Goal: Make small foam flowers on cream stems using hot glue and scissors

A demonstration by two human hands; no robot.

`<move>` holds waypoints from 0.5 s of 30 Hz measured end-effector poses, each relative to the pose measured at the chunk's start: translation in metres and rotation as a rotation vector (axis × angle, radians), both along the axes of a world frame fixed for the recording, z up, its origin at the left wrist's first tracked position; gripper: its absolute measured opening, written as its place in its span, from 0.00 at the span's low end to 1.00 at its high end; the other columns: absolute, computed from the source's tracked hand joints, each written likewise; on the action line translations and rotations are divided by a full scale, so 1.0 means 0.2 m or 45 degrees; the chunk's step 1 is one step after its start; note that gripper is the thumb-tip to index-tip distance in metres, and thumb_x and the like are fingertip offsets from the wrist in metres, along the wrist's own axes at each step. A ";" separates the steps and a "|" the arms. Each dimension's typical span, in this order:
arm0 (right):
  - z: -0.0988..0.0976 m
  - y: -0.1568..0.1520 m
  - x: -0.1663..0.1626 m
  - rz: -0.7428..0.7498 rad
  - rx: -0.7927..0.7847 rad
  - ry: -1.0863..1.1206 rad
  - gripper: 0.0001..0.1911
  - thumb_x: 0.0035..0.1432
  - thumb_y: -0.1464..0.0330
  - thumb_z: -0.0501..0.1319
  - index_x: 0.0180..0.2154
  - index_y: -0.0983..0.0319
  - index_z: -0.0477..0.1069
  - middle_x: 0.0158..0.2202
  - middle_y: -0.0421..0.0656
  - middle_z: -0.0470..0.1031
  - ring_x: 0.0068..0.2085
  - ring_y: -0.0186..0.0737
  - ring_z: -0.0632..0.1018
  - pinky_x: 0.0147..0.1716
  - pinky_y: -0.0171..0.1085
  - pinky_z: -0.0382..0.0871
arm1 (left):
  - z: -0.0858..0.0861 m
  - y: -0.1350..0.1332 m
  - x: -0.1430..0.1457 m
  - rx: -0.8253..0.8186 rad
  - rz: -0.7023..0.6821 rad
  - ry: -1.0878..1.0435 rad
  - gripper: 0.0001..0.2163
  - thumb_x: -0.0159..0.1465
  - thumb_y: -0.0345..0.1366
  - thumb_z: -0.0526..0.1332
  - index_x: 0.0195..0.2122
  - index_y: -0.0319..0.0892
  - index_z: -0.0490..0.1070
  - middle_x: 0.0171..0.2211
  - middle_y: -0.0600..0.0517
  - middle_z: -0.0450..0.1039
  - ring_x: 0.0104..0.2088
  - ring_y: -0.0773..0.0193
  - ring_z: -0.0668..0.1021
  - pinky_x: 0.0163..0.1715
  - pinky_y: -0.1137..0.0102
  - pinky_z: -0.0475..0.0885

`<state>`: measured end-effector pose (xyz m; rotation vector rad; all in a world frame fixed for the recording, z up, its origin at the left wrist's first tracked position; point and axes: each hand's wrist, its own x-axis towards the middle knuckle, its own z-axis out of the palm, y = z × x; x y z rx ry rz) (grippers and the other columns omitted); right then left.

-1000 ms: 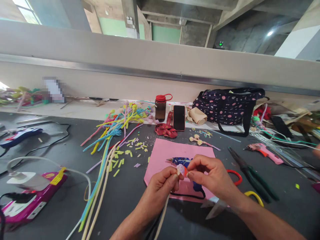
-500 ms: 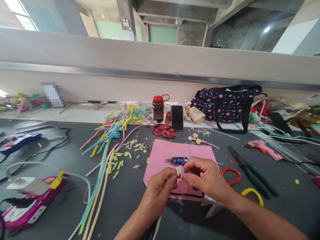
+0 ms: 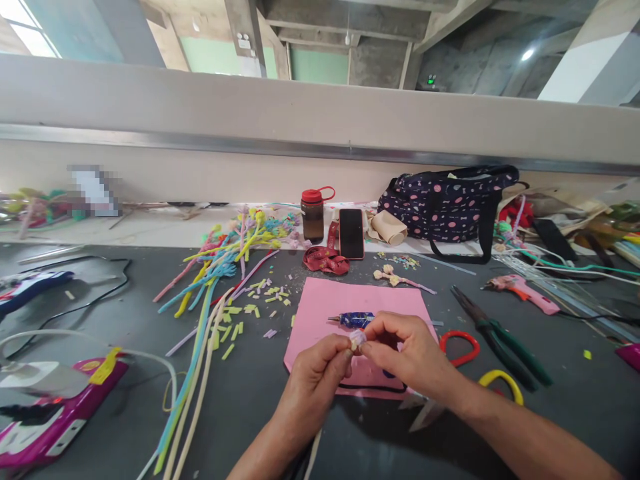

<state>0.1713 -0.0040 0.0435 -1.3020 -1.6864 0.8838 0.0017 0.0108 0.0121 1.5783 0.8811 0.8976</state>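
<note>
My left hand (image 3: 315, 377) and my right hand (image 3: 407, 353) meet above a pink sheet (image 3: 325, 313) on the dark table (image 3: 260, 413). Both pinch a small pale craft piece (image 3: 356, 340) between thumb and fingers. A cream fuzzy stem (image 3: 314, 460) hangs down from my left fist. A blue glue gun (image 3: 353, 320) lies on the sheet just beyond my fingers.
Coloured fuzzy stems (image 3: 210, 293) and cut bits (image 3: 250, 310) lie left. Scissors with red and yellow handles (image 3: 463, 350), green pliers (image 3: 500, 333) and a pink glue gun (image 3: 523, 293) lie right. A bottle (image 3: 313, 215), phone (image 3: 351, 233) and spotted bag (image 3: 450, 207) stand behind. A magenta device (image 3: 55, 413) sits at left.
The hands stay together on the small piece; an orange bit seen at my right fingers earlier no longer shows. The camera has drifted slightly, shifting the scene left.
</note>
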 end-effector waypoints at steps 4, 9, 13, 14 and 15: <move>0.00 0.00 0.00 -0.020 0.018 -0.020 0.11 0.54 0.63 0.59 0.28 0.64 0.73 0.22 0.39 0.70 0.22 0.30 0.66 0.20 0.29 0.58 | -0.01 0.00 0.00 -0.024 -0.008 -0.001 0.10 0.62 0.37 0.55 0.24 0.41 0.67 0.22 0.56 0.61 0.25 0.68 0.64 0.27 0.75 0.59; 0.00 0.00 -0.01 -0.029 0.053 -0.060 0.08 0.53 0.66 0.60 0.27 0.64 0.73 0.22 0.40 0.72 0.24 0.31 0.68 0.23 0.30 0.60 | -0.02 0.01 0.00 -0.034 -0.057 0.022 0.10 0.63 0.38 0.54 0.26 0.41 0.67 0.22 0.56 0.60 0.25 0.68 0.63 0.26 0.75 0.58; -0.01 0.01 -0.01 -0.027 0.072 -0.065 0.07 0.52 0.67 0.61 0.27 0.63 0.74 0.23 0.40 0.73 0.25 0.32 0.70 0.24 0.31 0.62 | -0.01 0.00 0.00 -0.052 -0.057 -0.007 0.10 0.62 0.38 0.55 0.25 0.41 0.67 0.22 0.56 0.61 0.25 0.69 0.63 0.26 0.75 0.58; -0.01 0.01 -0.01 -0.026 0.072 -0.064 0.07 0.53 0.67 0.60 0.27 0.63 0.74 0.24 0.40 0.74 0.25 0.32 0.70 0.25 0.31 0.62 | 0.00 0.00 0.00 -0.063 -0.050 -0.015 0.10 0.62 0.38 0.55 0.25 0.41 0.67 0.22 0.56 0.61 0.24 0.69 0.63 0.26 0.75 0.58; -0.01 0.01 -0.01 -0.025 0.069 -0.066 0.07 0.53 0.67 0.60 0.28 0.63 0.74 0.24 0.40 0.74 0.26 0.33 0.71 0.25 0.31 0.63 | 0.00 0.00 0.00 -0.075 -0.042 -0.022 0.11 0.62 0.38 0.55 0.24 0.41 0.67 0.21 0.56 0.61 0.24 0.69 0.63 0.25 0.75 0.58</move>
